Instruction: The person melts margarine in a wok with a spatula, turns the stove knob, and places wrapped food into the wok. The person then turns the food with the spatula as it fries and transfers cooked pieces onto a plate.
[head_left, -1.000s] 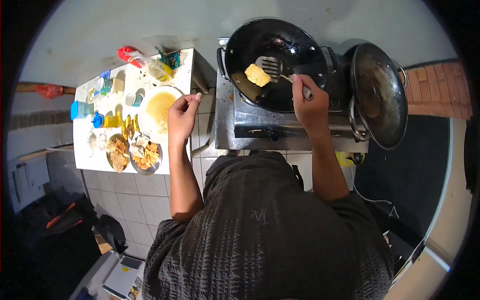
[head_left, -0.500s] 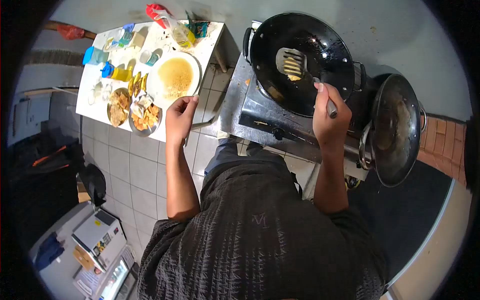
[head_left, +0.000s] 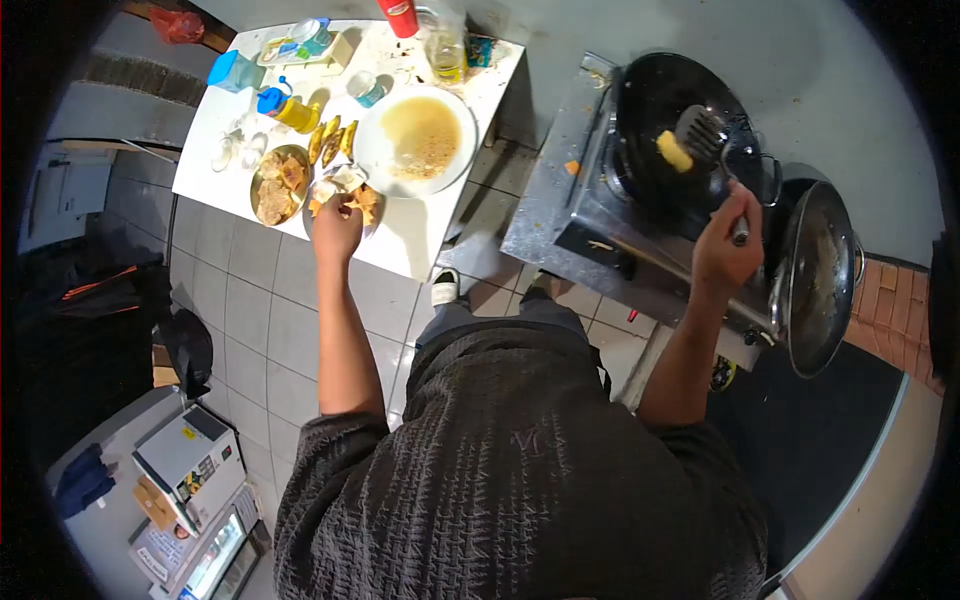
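My right hand [head_left: 728, 250] is closed around the handle of a slotted spatula [head_left: 700, 135], whose head is inside the black wok [head_left: 655, 200] on the stove. Beside the spatula's edge, a yellow piece of food [head_left: 674, 152] shows against the dark wok. My left hand [head_left: 338, 230] reaches over a plate of orange food pieces [head_left: 367, 207] on the white table, its fingertips pinched together among them. Whatever those fingers hold is hidden. Just beyond lies a large white plate [head_left: 372, 120] with thin brownish liquid and crumbs on it.
A bowl of browned fried food [head_left: 278, 185], several bananas [head_left: 332, 142], a blue-capped yellow bottle [head_left: 290, 108] and a glass [head_left: 366, 90] stand on the white table [head_left: 405, 250]. A second wok [head_left: 812, 280] leans right of the stove [head_left: 560, 200]. Tiled floor separates table and stove.
My left hand has moved from beside the white plate down to the orange food pieces. The yellow piece, earlier seen through the spatula's slots, now shows beside its head. The view has shifted.
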